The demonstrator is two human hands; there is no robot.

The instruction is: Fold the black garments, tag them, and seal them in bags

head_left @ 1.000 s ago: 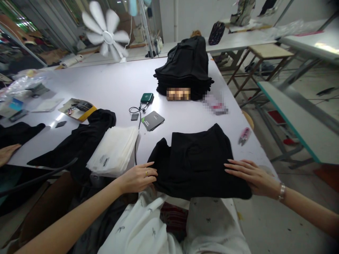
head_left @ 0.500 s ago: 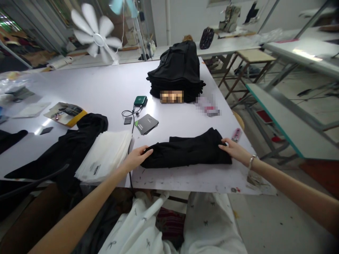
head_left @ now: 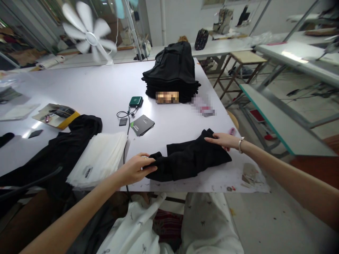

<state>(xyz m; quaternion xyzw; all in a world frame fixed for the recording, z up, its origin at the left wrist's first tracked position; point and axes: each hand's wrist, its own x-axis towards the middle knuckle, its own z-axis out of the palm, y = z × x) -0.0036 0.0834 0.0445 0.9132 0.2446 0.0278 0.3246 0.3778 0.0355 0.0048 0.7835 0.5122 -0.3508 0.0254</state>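
Note:
A black folded garment (head_left: 185, 160) lies on the white table in front of me, rumpled and slanting up to the right. At its left end my left hand (head_left: 139, 167) pinches the cloth between thumb and fingers. My right hand (head_left: 222, 140), with a bracelet at the wrist, grips the upper right edge, its thumb over the fabric. A stack of white plastic bags (head_left: 99, 158) is left of my left hand. Just beyond my right hand, a small pink tool (head_left: 232, 131) is partly hidden.
A tall pile of black garments (head_left: 172, 70) stands at the table's far side. Nearer are a green device (head_left: 136, 101) with a cable and a dark grey packet (head_left: 143, 125). More black cloth (head_left: 60, 148) lies left. A white fan (head_left: 91, 38) stands behind.
The garment's left end has come nearer to me, so it now lies slanted and more creased. My left hand moved with it; my right hand shifted inward along the upper edge.

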